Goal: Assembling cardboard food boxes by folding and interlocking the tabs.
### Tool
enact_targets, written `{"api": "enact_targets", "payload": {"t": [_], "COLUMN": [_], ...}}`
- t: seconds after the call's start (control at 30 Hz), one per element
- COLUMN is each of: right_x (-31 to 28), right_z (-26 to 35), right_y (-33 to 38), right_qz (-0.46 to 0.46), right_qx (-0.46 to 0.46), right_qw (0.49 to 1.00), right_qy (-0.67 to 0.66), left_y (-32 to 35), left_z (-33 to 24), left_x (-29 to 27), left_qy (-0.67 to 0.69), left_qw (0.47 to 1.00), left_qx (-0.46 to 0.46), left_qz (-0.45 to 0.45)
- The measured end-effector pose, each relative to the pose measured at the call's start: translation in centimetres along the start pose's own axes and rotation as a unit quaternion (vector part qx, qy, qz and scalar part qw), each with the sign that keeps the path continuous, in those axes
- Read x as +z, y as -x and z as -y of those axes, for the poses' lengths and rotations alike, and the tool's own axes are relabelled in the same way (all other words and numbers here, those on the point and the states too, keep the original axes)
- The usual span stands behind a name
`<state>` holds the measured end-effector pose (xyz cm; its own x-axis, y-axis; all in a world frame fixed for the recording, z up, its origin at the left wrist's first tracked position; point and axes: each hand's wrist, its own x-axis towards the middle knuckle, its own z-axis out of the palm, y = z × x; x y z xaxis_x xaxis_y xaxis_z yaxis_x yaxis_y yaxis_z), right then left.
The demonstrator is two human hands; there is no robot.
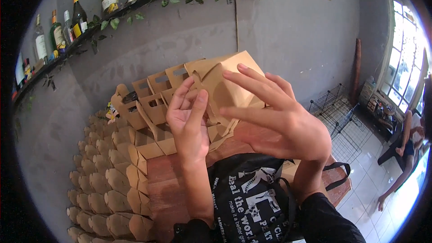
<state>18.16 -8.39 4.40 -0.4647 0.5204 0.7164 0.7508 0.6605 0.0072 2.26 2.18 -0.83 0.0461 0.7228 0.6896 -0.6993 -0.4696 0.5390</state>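
Note:
Both my hands are raised in front of me around a brown cardboard carrier piece (227, 78) that is partly folded. My left hand (189, 121) pinches its left flap with thumb and fingers. My right hand (281, 119) holds the right side, fingers spread across the card's face. Below the hands lies a black cloth bag (252, 198) with white print on a wooden table (166, 184).
Several folded brown carriers (153, 103) with handle slots stand on the table behind my hands. Rows of flat-folded brown cartons (105, 180) are stacked at the left. A wall shelf (85, 29) holds bottles and leaves. Wire grid panels (337, 112) lean at the right; a person (405, 144) sits far right.

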Motion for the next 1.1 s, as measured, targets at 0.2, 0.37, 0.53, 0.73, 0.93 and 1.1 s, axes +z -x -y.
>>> {"api": "enact_targets", "payload": {"t": [0.2, 0.37, 0.53, 0.73, 0.93, 1.1], "right_x": [2.3, 2.3, 1.5, 1.3, 1.6, 2.4], "right_z": [-0.9, -1.9, -2.4, -2.5, -2.5, -1.6], "right_y": [-0.7, -1.0, -0.9, -0.5, -1.0, -1.3], "right_qz": [-0.027, -0.045, -0.101, -0.139, -0.140, -0.177], "right_qx": [-0.036, -0.056, -0.085, -0.044, -0.065, -0.020], "right_qw": [0.999, 0.997, 0.989, 0.984, 0.982, 0.978], "right_qy": [-0.023, -0.023, -0.064, -0.107, -0.113, -0.105], "left_y": [0.1, 0.1, 0.6, 1.0, 1.3, 1.3], "left_z": [-0.9, -0.9, -1.6, -2.4, -2.0, -1.3], "left_x": [-0.1, 0.3, 1.0, 1.1, 1.2, 1.5], "left_qy": [0.048, 0.082, 0.051, -0.027, -0.010, 0.034], "left_qw": [0.996, 0.988, 0.985, 0.975, 0.986, 0.991], "left_qx": [-0.059, -0.131, -0.150, -0.194, -0.130, -0.096], "left_qz": [-0.040, 0.014, 0.072, 0.106, 0.104, 0.091]}}
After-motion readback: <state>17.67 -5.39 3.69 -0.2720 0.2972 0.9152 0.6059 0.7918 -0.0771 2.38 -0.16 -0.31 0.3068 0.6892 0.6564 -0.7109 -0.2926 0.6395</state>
